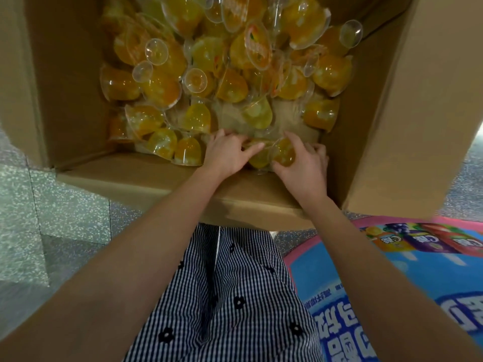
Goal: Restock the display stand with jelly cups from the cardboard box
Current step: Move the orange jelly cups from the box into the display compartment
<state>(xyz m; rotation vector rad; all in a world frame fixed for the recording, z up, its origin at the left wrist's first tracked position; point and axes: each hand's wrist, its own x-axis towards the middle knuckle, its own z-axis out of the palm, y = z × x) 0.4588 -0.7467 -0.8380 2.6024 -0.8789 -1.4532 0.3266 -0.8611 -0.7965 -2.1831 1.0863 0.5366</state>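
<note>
Orange jelly cups [162, 88] are crowding the cardboard box [379, 100]; by its near edge we're gripping one with each hand, left hand [228, 154] and right hand [300, 167], and slick plastic could be slipping free.

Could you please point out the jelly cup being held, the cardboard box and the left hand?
held jelly cup [283, 154]: head view, its orange rounded side.
cardboard box [373, 82]: head view, its right inner wall.
left hand [226, 155]: head view, the back of the hand.

Cardboard box [70, 100] — far end off-frame
</note>
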